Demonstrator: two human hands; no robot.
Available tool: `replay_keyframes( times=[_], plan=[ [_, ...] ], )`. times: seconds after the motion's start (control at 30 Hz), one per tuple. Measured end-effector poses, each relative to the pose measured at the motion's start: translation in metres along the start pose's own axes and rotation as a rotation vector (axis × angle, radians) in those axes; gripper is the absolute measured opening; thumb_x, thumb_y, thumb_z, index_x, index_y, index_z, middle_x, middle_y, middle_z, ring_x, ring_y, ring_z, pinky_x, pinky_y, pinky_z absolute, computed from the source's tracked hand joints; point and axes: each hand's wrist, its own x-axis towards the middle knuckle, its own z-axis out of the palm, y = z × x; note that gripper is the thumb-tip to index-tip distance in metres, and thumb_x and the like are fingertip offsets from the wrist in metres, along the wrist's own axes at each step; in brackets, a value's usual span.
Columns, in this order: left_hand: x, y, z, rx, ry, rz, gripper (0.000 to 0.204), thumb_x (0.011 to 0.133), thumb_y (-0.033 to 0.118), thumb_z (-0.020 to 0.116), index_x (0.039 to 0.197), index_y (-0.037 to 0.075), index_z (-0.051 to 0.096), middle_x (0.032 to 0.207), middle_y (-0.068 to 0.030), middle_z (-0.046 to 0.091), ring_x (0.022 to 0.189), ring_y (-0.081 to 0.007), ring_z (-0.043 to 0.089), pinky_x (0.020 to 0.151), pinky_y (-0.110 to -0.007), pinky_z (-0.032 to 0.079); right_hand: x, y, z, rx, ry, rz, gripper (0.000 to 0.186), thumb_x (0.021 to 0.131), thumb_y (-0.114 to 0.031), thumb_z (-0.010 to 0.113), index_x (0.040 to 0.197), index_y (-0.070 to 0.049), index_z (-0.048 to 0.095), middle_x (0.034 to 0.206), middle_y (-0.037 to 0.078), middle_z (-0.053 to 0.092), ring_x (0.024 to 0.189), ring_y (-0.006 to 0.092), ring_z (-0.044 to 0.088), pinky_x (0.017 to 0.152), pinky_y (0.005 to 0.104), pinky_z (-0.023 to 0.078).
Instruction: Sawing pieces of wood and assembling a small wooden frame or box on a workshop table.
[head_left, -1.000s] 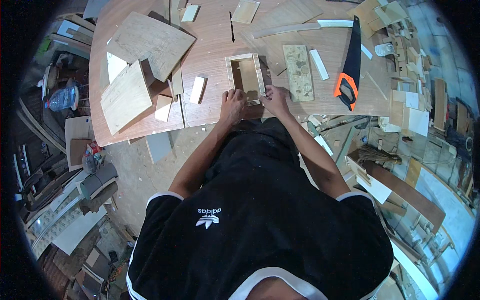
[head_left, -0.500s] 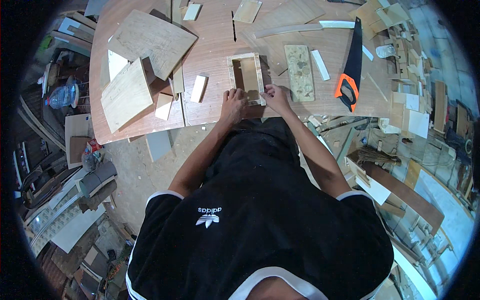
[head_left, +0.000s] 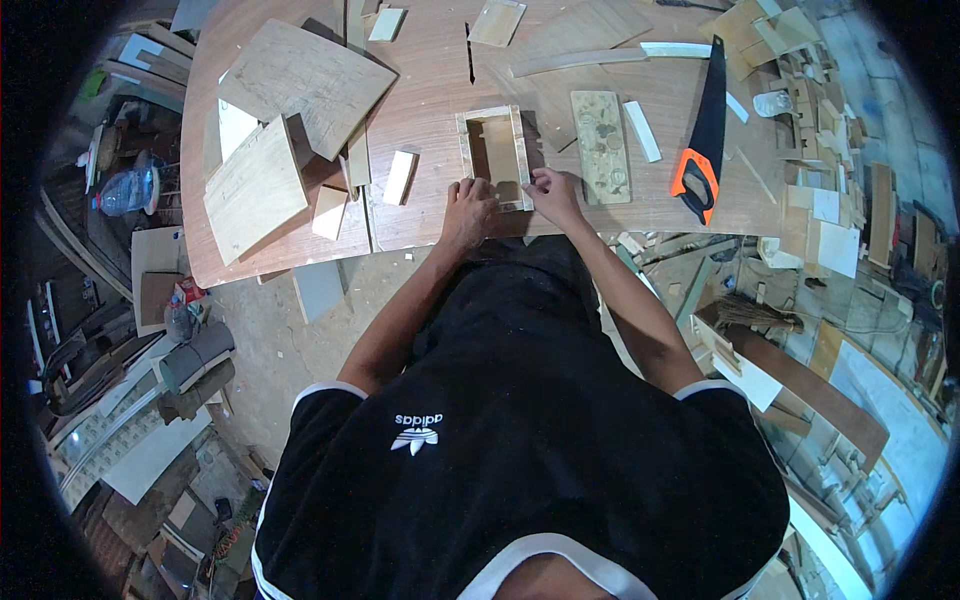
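A small rectangular wooden box (head_left: 519,150), open at the top and longer than wide, stands near the table's front edge. My left hand (head_left: 466,212) has its fingers curled over the near left corner of the box, hiding that corner. At the near right corner, my right hand (head_left: 554,198) pinches the box wall between thumb and fingers. Right of the box lies a long pale board (head_left: 601,150) with round marks and stains. To the left is a small light wood block (head_left: 400,178).
A handsaw (head_left: 705,150) with an orange and black handle lies on the table (head_left: 420,110) at the right. Wooden panels (head_left: 310,85) overlap at the left. A thin black pen-like stick (head_left: 470,52) and a white-ended strip (head_left: 580,62) lie farther back. Offcuts crowd the right side.
Both hands stay at the near end of the box. The view has shifted very slightly; nothing else has visibly moved.
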Motion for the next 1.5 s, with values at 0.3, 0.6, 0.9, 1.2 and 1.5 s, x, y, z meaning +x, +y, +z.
replay_keyframes(
  times=[0.3,0.6,0.9,1.2,1.5],
  plan=[
    [-0.002,0.001,0.001,-0.013,0.027,0.000,0.021,0.068,0.017,0.064,0.088,0.013,0.068,0.104,-0.0073,0.052,0.106,-0.0255,0.044,0.092,-0.041,0.032,0.001,-0.003,0.000,-0.006,0.009,-0.002,0.036,0.076,-0.018,0.072,0.104,0.002,0.061,0.079,0.013,0.065,0.071,0.0198,0.063,0.068,0.0314,0.050],
    [-0.003,0.001,-0.001,-0.015,0.048,0.005,0.030,0.066,0.016,0.067,0.096,0.013,0.066,0.110,-0.0079,0.050,0.109,-0.0271,0.043,0.093,-0.044,0.031,0.002,0.001,0.006,0.019,0.026,0.001,0.035,0.075,-0.019,0.073,0.102,0.001,0.061,0.076,0.012,0.064,0.071,0.0193,0.062,0.066,0.0313,0.050],
    [-0.016,-0.041,-0.001,-0.700,0.437,-0.582,0.030,0.095,0.024,0.045,0.103,0.001,0.063,0.095,-0.0158,0.060,0.091,-0.0272,0.057,0.080,-0.036,0.044,0.001,0.003,0.005,0.025,0.024,-0.015,0.039,0.075,-0.021,0.074,0.103,0.002,0.060,0.076,0.011,0.064,0.070,0.0176,0.061,0.065,0.0305,0.050],
    [-0.046,-0.070,0.001,-0.734,0.410,-0.727,0.031,0.094,0.023,0.048,0.102,-0.003,0.063,0.087,-0.0118,0.064,0.078,-0.0181,0.058,0.073,-0.030,0.046,-0.005,-0.003,0.000,0.032,0.010,0.051,0.042,0.078,-0.029,0.071,0.104,0.002,0.058,0.079,0.012,0.065,0.072,0.0179,0.063,0.067,0.0306,0.050],
    [-0.003,0.004,-0.015,-0.173,0.177,0.080,0.027,0.075,0.024,0.066,0.095,0.006,0.065,0.089,-0.0114,0.060,0.090,-0.0282,0.053,0.082,-0.038,0.040,-0.015,-0.013,-0.003,-0.039,-0.041,0.079,0.035,0.078,-0.027,0.068,0.097,0.001,0.060,0.078,0.012,0.066,0.070,0.0191,0.064,0.065,0.0313,0.050]
  ],
)
